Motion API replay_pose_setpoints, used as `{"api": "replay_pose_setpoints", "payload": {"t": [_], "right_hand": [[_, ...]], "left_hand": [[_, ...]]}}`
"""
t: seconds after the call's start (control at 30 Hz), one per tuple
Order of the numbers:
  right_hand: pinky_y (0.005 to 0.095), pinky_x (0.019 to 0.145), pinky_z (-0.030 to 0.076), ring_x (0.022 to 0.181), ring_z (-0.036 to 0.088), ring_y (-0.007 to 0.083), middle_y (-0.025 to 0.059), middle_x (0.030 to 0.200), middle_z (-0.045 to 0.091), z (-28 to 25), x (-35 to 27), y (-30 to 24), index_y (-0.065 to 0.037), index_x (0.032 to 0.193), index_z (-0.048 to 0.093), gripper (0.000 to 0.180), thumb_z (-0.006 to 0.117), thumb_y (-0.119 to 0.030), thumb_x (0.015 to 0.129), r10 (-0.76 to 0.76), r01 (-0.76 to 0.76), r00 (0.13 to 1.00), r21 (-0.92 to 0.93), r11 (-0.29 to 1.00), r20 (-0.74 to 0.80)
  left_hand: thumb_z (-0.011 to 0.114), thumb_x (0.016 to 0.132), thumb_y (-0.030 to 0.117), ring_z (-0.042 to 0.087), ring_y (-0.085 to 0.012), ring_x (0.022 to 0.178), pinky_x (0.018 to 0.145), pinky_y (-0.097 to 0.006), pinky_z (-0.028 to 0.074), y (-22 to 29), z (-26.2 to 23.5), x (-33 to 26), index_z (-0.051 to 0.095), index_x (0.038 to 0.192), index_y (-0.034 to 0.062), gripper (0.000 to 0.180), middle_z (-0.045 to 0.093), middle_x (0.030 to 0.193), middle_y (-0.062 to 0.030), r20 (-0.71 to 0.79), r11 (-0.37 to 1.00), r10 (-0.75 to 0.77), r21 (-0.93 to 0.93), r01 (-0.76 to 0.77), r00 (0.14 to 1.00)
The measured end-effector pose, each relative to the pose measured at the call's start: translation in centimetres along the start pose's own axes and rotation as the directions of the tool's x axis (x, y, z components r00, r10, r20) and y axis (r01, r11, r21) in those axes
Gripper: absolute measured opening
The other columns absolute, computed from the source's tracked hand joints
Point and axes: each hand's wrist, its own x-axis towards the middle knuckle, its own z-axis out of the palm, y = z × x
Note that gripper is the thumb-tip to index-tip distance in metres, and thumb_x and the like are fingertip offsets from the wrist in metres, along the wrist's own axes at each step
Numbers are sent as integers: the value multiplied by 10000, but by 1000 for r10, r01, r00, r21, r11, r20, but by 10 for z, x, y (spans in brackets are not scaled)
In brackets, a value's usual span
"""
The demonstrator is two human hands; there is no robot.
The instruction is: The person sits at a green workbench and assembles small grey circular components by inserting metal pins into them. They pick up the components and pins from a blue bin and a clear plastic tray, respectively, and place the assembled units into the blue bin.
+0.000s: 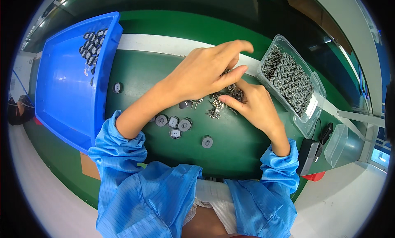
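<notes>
My left hand point(203, 71) reaches over the middle of the bench, its thumb and index finger stretched out and apart; its other fingers are mostly hidden. Dark metallic bits show in the gap below its index finger; I cannot tell whether they are held. Close under it, my right hand point(257, 108) curls round a cluster of small metal pin parts point(237, 95), partly covered by my left hand. More loose pin parts point(213, 113) lie beside my right thumb. Left of these, several round grey-black components point(185, 124) rest on the bench, with a single grey one point(207, 142) nearer me.
A large blue bin point(68, 90) stands tilted at left, with several black-rimmed components along its far right side. At right is a clear plastic box point(288, 77) full of metal pin parts. Near it lie a black device point(307, 155) with a cable and a clear tray point(336, 144).
</notes>
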Motion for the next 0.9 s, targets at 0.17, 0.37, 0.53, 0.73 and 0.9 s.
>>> {"api": "replay_pose_setpoints", "payload": {"t": [0.17, 0.37, 0.53, 0.73, 0.9], "right_hand": [[375, 563, 479, 627, 627, 276, 114, 832, 651, -5, -5, 0, -25, 940, 650, 388, 719, -374, 785, -151, 151, 986, -5, 988, -65], [343, 507, 460, 540, 574, 242, 98, 741, 612, 1, 2, -17, -6, 899, 573, 397, 705, -370, 809, -86, 118, 947, 87, 989, -308], [321, 418, 422, 451, 531, 218, 84, 655, 558, 26, 19, -23, -36, 863, 534, 349, 659, -361, 855, -333, 212, 715, -262, 941, -615], [304, 386, 413, 452, 531, 205, 56, 722, 507, 37, 26, -40, -22, 947, 533, 602, 487, -616, 861, -394, 247, 700, -316, 916, -595], [327, 397, 408, 457, 527, 221, 56, 635, 531, 39, 47, -16, -50, 841, 572, 395, 506, -430, 924, -499, 358, 564, -349, 866, -658]], "left_hand": [[621, 871, 130, 493, -166, 582, 535, -282, 400, -3, -1, 1, 550, 968, 27, 158, 506, 691, -63, -44, 999, 22, -41, -24, 999], [513, 952, 205, 481, -178, 561, 533, -308, 400, -1, 12, -3, 489, 915, 20, 190, 516, 647, -74, -28, 982, -114, -157, 108, 993], [357, 1019, 291, 441, -141, 519, 506, -297, 370, 8, 16, -10, 477, 1009, 9, 306, 465, 565, -52, -32, 938, -168, -314, 150, 985], [356, 1008, 288, 549, -333, 513, 467, -398, 369, 18, -2, -7, 469, 1052, 54, 263, 521, 562, -151, -212, 961, -237, -192, 197, 948], [298, 1024, 356, 544, -256, 541, 520, -362, 391, 4, 13, -13, 477, 1127, 48, 370, 528, 597, -132, -206, 902, -268, -398, 170, 941]]}}
